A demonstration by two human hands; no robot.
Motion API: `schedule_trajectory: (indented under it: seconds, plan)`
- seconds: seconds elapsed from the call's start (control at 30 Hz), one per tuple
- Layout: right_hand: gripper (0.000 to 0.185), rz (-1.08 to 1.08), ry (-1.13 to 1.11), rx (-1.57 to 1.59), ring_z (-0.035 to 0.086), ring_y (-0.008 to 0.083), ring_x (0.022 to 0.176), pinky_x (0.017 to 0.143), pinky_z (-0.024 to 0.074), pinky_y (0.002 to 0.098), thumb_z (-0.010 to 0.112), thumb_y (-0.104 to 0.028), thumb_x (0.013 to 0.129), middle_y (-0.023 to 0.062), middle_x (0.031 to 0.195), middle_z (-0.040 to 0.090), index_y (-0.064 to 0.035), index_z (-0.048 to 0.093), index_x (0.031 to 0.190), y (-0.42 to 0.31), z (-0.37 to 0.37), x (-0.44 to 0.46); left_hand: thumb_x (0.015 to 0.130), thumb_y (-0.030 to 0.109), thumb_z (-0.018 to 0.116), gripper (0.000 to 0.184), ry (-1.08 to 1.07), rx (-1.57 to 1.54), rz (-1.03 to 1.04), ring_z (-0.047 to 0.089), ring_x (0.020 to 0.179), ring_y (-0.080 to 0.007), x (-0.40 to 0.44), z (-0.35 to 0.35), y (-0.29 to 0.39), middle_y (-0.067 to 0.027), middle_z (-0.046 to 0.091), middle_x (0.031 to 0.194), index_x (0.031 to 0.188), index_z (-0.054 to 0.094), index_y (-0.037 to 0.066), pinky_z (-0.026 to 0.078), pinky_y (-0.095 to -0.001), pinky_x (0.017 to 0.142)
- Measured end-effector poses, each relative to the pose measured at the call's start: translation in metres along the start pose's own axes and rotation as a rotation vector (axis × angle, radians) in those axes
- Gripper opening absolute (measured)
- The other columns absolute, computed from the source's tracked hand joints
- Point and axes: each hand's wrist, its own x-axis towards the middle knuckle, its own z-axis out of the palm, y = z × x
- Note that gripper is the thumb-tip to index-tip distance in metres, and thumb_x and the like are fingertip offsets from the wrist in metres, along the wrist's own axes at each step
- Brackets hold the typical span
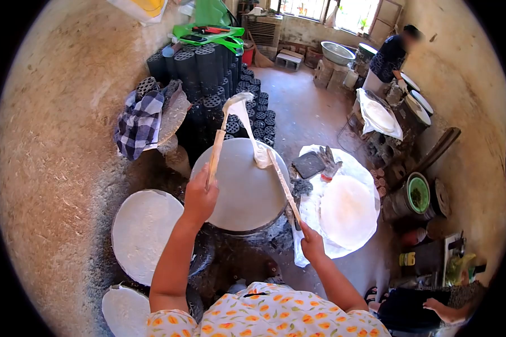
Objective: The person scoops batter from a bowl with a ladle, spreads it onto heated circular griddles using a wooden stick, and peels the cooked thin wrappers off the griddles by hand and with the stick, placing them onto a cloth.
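"Where's the pale batter [245,121]?"
"Strung over the griddle's [225,188] far right part! It droops from the wooden-handled scraper [217,150], whose tip reaches past the griddle's far rim, to the wooden stick's [284,188] end. Touching the plate? Can't tell."
"And the grips?"
"Both wrapped round wood: left hand [201,194] on the scraper at the griddle's left rim, right hand [312,242] on the stick, off its near right edge. The stick slants far and leftward over the griddle; the left hand looks nearer the batter."
"Anything in the way?"
"Nothing between the tools but batter! Right of the griddle, a glove [330,164] and a pale round sheet [349,212]; beyond it, coal briquettes [202,70]."
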Motion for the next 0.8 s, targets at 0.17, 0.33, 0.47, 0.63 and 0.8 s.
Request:
schedule_trajectory:
  seconds: [0.17,0.33,0.47,0.63,0.8]
  plan:
    - [0.059,0.003,-0.098,0.088,0.061,0.0387,0.099,0.083,0.0483,0.0396,0.051,0.004,0.075,0.0256,0.106,0.061,-0.0149,0.050,0.131,-0.020,0.024,0.060,0.088,0.006,0.051,0.041,-0.174,-0.625,-0.800,0.048,0.044,-0.0064,-0.020,-0.015,0.021,-0.0027,0.054,0.068,0.129,0.048,-0.003,0.041,-0.0188,0.042]
    - [0.058,0.014,-0.167,0.078,0.061,0.0394,0.096,0.083,0.0480,0.0400,0.049,0.003,0.076,0.0260,0.103,0.062,-0.0160,0.050,0.131,-0.072,0.033,0.102,0.088,0.006,0.051,0.031,-0.144,-0.886,-1.036,0.048,0.043,-0.0068,-0.040,-0.016,0.015,-0.0021,0.053,0.066,0.118,0.052,-0.004,0.040,-0.0205,0.037]
    - [0.057,0.037,-0.107,0.137,0.061,0.0380,0.098,0.084,0.0476,0.0375,0.048,0.004,0.076,0.0258,0.104,0.062,-0.0153,0.052,0.130,-0.072,0.027,0.084,0.088,0.007,0.051,0.025,-0.152,-0.944,-1.083,0.049,0.044,-0.0066,-0.056,-0.015,0.005,-0.0028,0.053,0.067,0.110,0.055,-0.003,0.041,-0.0203,0.036]
    - [0.059,0.128,-0.010,0.221,0.061,0.0282,0.106,0.088,0.0463,0.0317,0.049,0.007,0.075,0.0208,0.113,0.062,-0.0112,0.052,0.131,-0.046,0.014,0.043,0.089,0.007,0.049,0.030,-0.217,-0.954,-1.132,0.047,0.044,-0.0069,-0.058,-0.026,-0.006,-0.0029,0.051,0.068,0.117,0.051,-0.004,0.041,-0.0202,0.036]
    - [0.060,0.083,-0.085,0.226,0.060,0.0280,0.108,0.089,0.0457,0.0313,0.050,0.005,0.075,0.0209,0.116,0.062,-0.0116,0.049,0.133,-0.049,0.039,0.058,0.090,0.008,0.047,0.035,0.116,-1.783,-1.235,0.041,0.044,-0.0078,-0.053,-0.052,0.005,-0.0051,0.046,0.070,0.122,0.043,-0.004,0.039,-0.0212,0.035]
